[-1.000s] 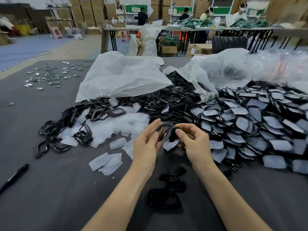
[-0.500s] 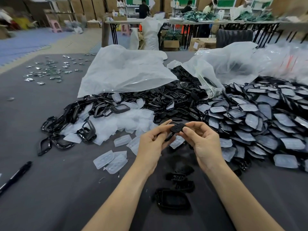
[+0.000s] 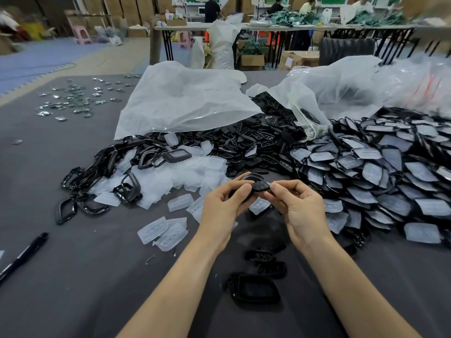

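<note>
**Both hands pinch one small black piece**

Head view: the left hand [image 3: 220, 206] and right hand [image 3: 296, 211] meet above the grey table [image 3: 73, 289], well on the near side of the white plastic bag [image 3: 185, 103]. Each hand has its fingers curled, thumb and fingertips pinching opposite ends of a small black button piece [image 3: 260, 185]. A heap of black parts [image 3: 256, 142] spills from the bag's mouth. A black pen [image 3: 24, 254] lies far to the bag's near left.

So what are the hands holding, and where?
A small black plastic part, between both hands: the grip of the left hand pinches its left end, that of the right hand its right end.
</note>
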Demonstrator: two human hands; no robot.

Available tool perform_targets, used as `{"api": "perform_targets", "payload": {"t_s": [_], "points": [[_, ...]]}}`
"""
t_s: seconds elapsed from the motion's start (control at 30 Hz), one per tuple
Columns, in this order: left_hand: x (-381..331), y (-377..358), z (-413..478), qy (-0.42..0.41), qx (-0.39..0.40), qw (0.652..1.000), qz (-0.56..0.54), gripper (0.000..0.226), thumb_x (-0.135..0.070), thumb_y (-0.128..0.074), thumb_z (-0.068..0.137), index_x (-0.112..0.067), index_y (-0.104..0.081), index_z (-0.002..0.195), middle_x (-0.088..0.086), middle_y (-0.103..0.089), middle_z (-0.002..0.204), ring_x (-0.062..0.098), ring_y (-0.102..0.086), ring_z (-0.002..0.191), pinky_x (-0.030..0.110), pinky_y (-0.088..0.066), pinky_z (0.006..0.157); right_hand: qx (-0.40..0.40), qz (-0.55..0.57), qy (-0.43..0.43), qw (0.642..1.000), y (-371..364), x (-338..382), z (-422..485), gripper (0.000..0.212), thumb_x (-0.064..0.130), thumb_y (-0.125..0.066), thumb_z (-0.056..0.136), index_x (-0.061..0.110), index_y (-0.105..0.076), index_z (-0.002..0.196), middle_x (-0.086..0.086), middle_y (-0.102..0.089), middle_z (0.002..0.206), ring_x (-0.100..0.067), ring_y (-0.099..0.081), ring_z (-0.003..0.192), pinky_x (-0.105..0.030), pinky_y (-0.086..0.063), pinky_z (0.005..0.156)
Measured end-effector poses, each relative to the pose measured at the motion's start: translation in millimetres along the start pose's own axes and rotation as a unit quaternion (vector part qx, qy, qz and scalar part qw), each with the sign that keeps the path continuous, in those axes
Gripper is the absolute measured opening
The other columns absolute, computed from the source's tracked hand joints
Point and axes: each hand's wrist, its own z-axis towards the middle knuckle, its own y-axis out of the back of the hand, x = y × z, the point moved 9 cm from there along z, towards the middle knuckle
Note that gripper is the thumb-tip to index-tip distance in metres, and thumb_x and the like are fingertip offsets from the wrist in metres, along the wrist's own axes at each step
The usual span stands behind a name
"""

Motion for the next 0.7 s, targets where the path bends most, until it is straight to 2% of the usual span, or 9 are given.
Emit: {"api": "perform_targets", "payload": {"t_s": [0.13, 0.23, 0.4, 0.7], "points": [[0.1, 3.1, -0.4, 0.009, -0.012, 1.0, -0.025, 0.008, -0.013, -0.067, 0.077, -0.007, -0.074, 0.077, 0.013, -0.074, 0.093, 0.022, -0.071, 0.09, 0.025, -0.057, 0.08, 0.007, 0.027, -0.037, 0.999, -2.3, -5.8, -0.6, 0.012, -0.007, -0.064, 0.082, 0.002, -0.059, 0.076, -0.008, -0.065, 0.069, -0.021, -0.07, 0.064, -0.018, -0.055, 0.061], [-0.6, 2.3, -0.8, 0.015, -0.014, 0.999, -0.033, 0.009, -0.013, -0.067, 0.076, -0.007, -0.073, 0.075, 0.014, -0.073, 0.09, 0.021, -0.071, 0.087, 0.024, -0.057, 0.078, 0.015, 0.03, -0.052, 0.998, -3.6, -6.7, -1.2, 0.011, -0.007, -0.063, 0.083, 0.003, -0.059, 0.081, -0.005, -0.066, 0.067, -0.021, -0.07, 0.062, -0.018, -0.055, 0.06], [-2.2, 2.6, -0.8, 0.018, -0.02, 0.999, -0.022, 0.021, -0.003, -0.059, 0.089, -0.008, -0.073, 0.074, 0.012, -0.074, 0.088, 0.019, -0.071, 0.083, 0.023, -0.056, 0.074, 0.029, 0.022, -0.064, 0.997, -6.4, -6.3, -3.0, 0.01, -0.008, -0.062, 0.083, 0.001, -0.062, 0.088, -0.012, -0.068, 0.076, -0.022, -0.07, 0.063, -0.018, -0.055, 0.06], [-4.2, 2.0, 0.1, 0.013, -0.014, 1.0, -0.024, 0.026, -0.005, -0.06, 0.089, -0.013, -0.076, 0.071, 0.01, -0.074, 0.088, 0.018, -0.071, 0.083, 0.022, -0.056, 0.073, 0.054, 0.025, -0.073, 0.996, -12.2, -3.8, -5.5, 0.011, -0.009, -0.06, 0.084, -0.001, -0.062, 0.092, -0.012, -0.072, 0.075, -0.021, -0.07, 0.062, -0.018, -0.055, 0.058]]}}
